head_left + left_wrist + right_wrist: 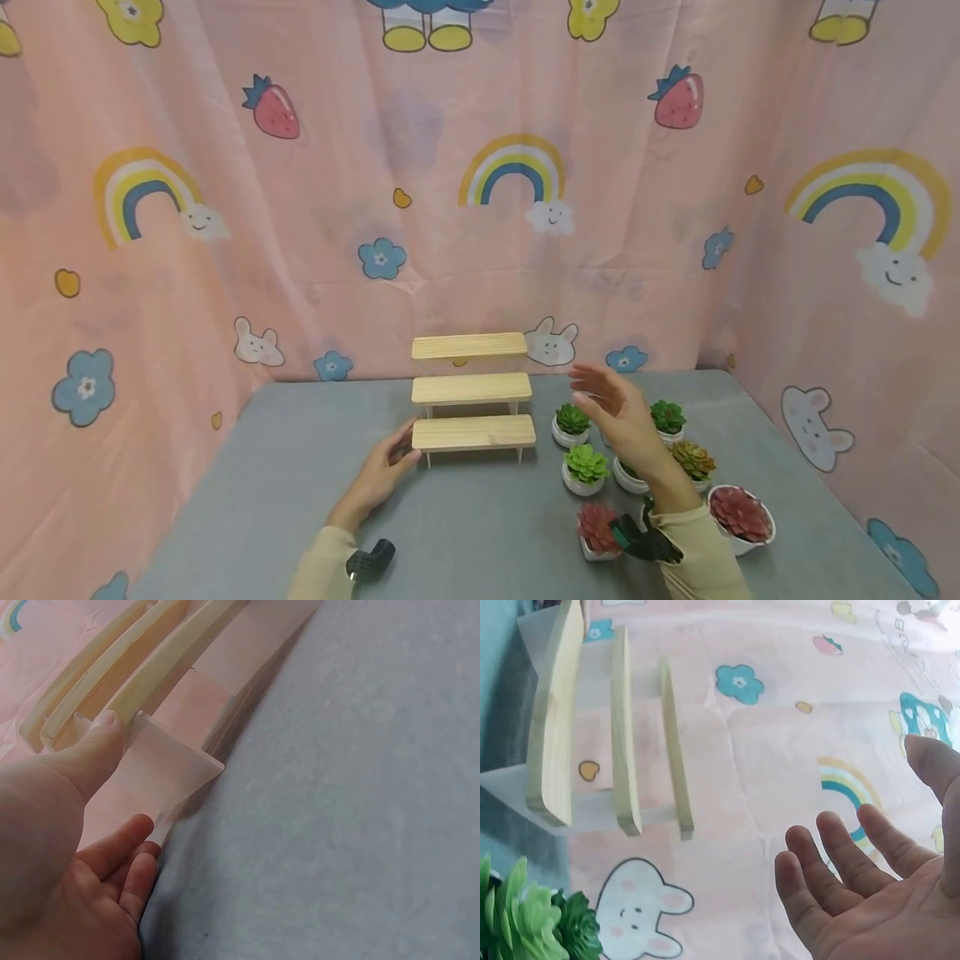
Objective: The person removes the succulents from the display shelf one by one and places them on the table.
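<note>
A three-step stand has pale wooden boards on translucent side panels. My left hand is at the left end of its lowest board. In the left wrist view, the thumb touches the board's end, and the loosely bent fingers lie beside the side panel. My right hand is raised over potted succulents, fingers spread and slightly bent, palm bare in the right wrist view. Nearest it are a dark green succulent and a light green succulent; the forearm partly hides another pot.
On the grey table, right of the stand, are another green succulent, a yellow-brown one, a red one in a larger pot and a pink-red one beside the right wrist. A pink patterned curtain hangs behind.
</note>
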The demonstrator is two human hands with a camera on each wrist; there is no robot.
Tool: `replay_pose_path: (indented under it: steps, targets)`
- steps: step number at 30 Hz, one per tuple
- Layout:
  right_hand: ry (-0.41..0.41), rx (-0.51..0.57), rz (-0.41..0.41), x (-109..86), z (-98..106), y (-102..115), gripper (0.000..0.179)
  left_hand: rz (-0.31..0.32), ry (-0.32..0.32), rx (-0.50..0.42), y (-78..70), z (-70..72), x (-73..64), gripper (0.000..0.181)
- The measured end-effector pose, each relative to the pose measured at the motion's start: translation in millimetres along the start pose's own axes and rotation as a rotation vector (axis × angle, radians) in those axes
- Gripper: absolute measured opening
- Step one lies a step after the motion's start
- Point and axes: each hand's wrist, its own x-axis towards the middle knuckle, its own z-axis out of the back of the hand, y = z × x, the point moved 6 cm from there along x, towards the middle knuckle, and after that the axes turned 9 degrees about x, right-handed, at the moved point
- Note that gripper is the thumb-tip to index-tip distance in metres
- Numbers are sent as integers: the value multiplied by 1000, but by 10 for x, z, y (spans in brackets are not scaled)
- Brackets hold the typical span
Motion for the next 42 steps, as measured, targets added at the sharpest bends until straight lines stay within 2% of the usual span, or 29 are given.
replay_pose_path:
  steps: [6,15,21,30,42]
  targets:
    - [19,46,-31,60,-198,-128,43,14,2,2,38,12,-26,65]
    - [26,46,-54,62,-382,-196,43,-38,11,-6,44,-39,-83,64]
    - [51,35,-47,42,-424,-243,43,-69,8,22,24,-77,-93,64]
    - [46,15,-35,34,-445,-294,42,-3,12,-11,59,-70,-78,65]
    - [45,-29,-22,-18,-463,-342,43,-19,-13,-8,48,-60,-147,68]
